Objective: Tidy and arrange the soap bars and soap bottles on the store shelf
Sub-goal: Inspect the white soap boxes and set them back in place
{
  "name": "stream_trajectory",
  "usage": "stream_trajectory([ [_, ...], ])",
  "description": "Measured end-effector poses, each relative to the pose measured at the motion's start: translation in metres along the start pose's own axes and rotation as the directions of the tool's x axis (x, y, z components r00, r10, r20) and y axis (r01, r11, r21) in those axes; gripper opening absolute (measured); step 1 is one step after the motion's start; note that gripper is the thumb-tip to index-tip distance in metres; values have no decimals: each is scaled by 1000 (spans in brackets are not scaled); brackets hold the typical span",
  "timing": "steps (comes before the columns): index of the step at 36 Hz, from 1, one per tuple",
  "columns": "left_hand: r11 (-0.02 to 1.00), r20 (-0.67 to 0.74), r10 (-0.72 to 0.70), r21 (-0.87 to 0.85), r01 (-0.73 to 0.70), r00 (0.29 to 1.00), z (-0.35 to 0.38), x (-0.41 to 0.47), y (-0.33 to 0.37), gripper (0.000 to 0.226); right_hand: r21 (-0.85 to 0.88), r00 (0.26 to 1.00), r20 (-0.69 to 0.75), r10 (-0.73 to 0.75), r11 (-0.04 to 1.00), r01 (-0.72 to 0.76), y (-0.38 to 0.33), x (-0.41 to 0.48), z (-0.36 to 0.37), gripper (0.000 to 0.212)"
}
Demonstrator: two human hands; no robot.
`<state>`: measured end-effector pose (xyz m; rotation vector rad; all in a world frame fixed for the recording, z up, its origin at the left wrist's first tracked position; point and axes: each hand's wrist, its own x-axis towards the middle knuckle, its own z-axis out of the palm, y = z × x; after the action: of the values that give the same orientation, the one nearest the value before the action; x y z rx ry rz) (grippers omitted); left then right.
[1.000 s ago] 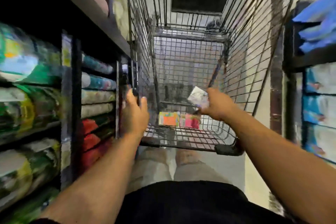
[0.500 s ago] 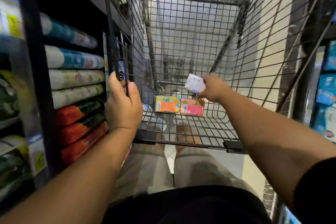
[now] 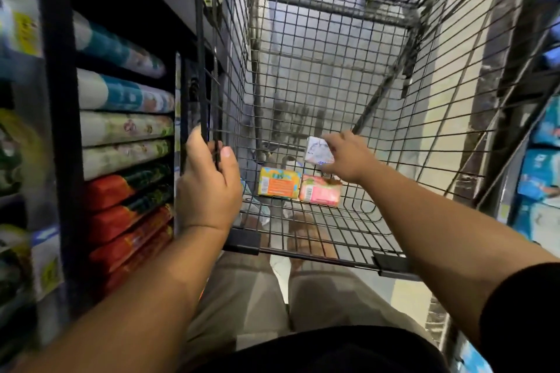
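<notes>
A wire cart [image 3: 303, 39] stands straight ahead of the person, between the left shelf unit [image 3: 62, 130] and the right shelf unit [image 3: 512, 106]. On the cart's floor, at its near end, the left soap box [image 3: 278, 182] and the right soap box [image 3: 319, 192] lie side by side, touching. The right hand [image 3: 348, 160] holds a wrapped soap bar [image 3: 317, 154] inside the cart, just above the right soap box. The left hand [image 3: 209, 188] grips the cart's near left corner wires, just beside the stacked packs [image 3: 124, 130] in the left shelf unit

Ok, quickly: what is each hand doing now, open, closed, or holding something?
Left hand: closed, gripping the wire side of the cart.
Right hand: closed, holding a white soap bar.
</notes>
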<state>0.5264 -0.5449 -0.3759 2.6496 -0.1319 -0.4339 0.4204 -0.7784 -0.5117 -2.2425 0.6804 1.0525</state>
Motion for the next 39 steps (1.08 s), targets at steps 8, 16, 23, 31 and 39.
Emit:
stream_trajectory([
  [8,1000,24,-14,16,14,1000,-2,1,1,60,-28,995,96,25,999,-22,-1,-8,11,68],
  [16,999,48,-24,-41,26,999,-6,0,8,54,-108,998,60,-11,994,17,-10,-21,1,59],
  [23,998,76,-4,-65,9,997,-14,-1,12,53,-195,997,28,-70,978,74,-32,-44,-9,64],
  [31,994,304,-48,-79,75,952,-33,-15,7,70,-173,984,32,-173,969,176,-98,-128,-60,83],
  [39,1000,178,11,-30,-6,984,-124,-92,-5,59,-423,934,-32,-356,851,311,-162,-246,-107,78],
])
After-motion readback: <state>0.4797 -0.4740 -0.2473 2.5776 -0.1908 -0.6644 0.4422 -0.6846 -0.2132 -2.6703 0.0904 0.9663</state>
